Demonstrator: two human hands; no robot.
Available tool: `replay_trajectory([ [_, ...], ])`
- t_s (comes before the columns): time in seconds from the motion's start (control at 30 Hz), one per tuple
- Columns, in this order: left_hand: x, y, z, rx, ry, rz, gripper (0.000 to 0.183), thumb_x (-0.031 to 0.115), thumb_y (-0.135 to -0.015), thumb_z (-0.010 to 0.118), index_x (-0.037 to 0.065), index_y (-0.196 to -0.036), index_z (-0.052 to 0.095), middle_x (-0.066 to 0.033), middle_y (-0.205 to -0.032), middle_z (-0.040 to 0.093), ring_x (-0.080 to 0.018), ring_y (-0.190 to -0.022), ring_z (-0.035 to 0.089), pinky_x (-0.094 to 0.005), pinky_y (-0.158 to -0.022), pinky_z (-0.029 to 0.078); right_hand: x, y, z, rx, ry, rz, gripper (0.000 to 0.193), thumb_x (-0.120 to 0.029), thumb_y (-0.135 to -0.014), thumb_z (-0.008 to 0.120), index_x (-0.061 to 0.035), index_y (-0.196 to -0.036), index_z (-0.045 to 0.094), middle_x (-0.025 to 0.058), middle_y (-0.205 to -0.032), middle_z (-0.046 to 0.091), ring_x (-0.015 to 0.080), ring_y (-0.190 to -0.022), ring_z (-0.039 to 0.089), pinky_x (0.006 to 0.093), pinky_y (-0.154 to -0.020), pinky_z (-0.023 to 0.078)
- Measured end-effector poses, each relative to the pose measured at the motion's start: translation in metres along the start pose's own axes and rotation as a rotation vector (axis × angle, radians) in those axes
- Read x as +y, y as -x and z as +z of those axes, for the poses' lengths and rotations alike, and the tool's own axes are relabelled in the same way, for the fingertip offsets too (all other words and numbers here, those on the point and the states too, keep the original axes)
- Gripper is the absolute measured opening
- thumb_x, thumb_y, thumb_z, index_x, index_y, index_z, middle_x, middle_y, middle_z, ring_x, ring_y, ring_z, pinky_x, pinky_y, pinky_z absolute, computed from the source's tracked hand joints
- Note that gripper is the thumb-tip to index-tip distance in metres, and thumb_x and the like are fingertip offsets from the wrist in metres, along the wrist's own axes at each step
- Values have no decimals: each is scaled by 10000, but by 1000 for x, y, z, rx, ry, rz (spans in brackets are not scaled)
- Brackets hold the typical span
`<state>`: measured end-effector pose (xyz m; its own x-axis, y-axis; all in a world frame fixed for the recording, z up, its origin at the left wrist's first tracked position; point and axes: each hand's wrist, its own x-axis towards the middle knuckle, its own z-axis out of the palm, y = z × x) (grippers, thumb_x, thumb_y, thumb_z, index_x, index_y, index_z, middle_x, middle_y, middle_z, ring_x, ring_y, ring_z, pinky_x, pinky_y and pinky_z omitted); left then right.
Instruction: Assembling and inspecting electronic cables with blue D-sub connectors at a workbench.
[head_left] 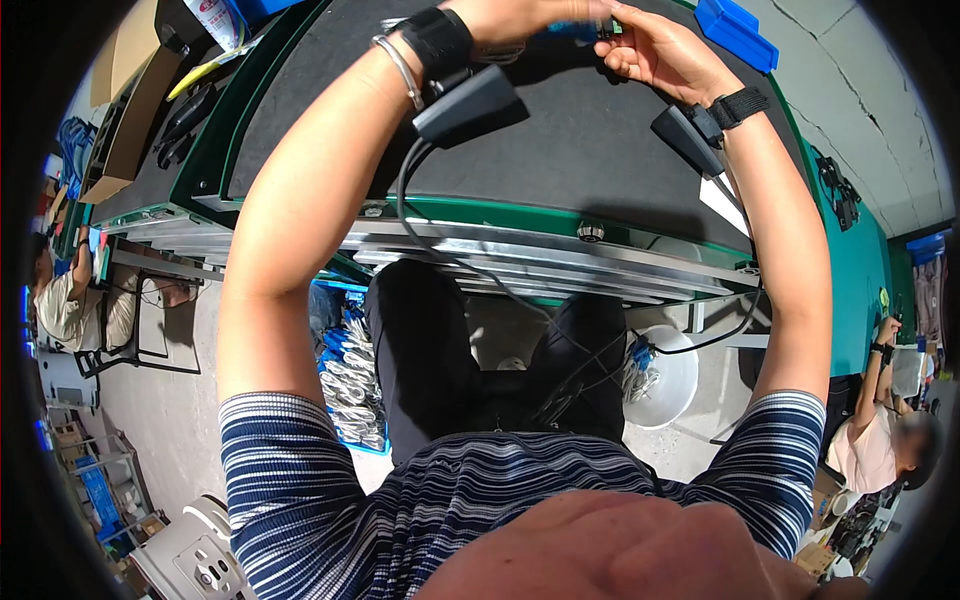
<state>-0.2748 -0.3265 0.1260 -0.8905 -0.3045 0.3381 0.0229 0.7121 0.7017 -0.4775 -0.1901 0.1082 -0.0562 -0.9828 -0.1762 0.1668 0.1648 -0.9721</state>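
Note:
Both my hands are at the far edge of the view, over the dark mat [570,150] of the workbench. My right hand [660,50] is closed, its thumb and fingers pinching a small green and black piece [614,28]. Stretching in from the left, my left hand [530,14] meets it there with its fingers pressed together. The top edge cuts part of the left hand off, so what it grips is hidden. Something blue [572,30] shows just under its fingers, and a light-coloured cable [500,54] lies below its palm. Each wrist wears a black strap with a dark boxy device.
A blue bin [738,32] stands at the bench's far right. Below the bench are a crate of cables with blue ends [350,385] and a white bucket [668,375]. Black wires hang from the wrist devices. A cardboard box [125,130] stands left; other people sit at both sides.

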Motion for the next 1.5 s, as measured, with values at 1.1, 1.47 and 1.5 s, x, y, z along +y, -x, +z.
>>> replay_trajectory([
  [1.1,-15,0,-9,49,-92,2,330,192,-849,823,-8,-1080,699,-125,-940,755,-182,-862,700,-334,-821,550,5,-3,-5,-20,-166,-173,429,-431,-1068,498,-60,-1228,643,95,-1093,720,196,-928,691,313,-822,569],
  [1.47,-7,1,-7,130,-246,-7,391,181,-796,857,-3,-1101,694,-176,-985,755,-264,-921,736,-363,-828,569,7,-6,-11,-19,-153,-98,481,-447,-1081,458,-14,-1208,623,159,-1015,730,248,-853,722,320,-809,599],
  [1.5,-3,4,-8,129,-246,-6,391,181,-796,857,-3,-1101,694,-176,-985,755,-264,-921,736,-363,-828,569,7,-6,-11,-19,-152,-86,471,-436,-1080,466,-10,-1209,619,168,-1023,724,251,-858,722,323,-807,600],
])
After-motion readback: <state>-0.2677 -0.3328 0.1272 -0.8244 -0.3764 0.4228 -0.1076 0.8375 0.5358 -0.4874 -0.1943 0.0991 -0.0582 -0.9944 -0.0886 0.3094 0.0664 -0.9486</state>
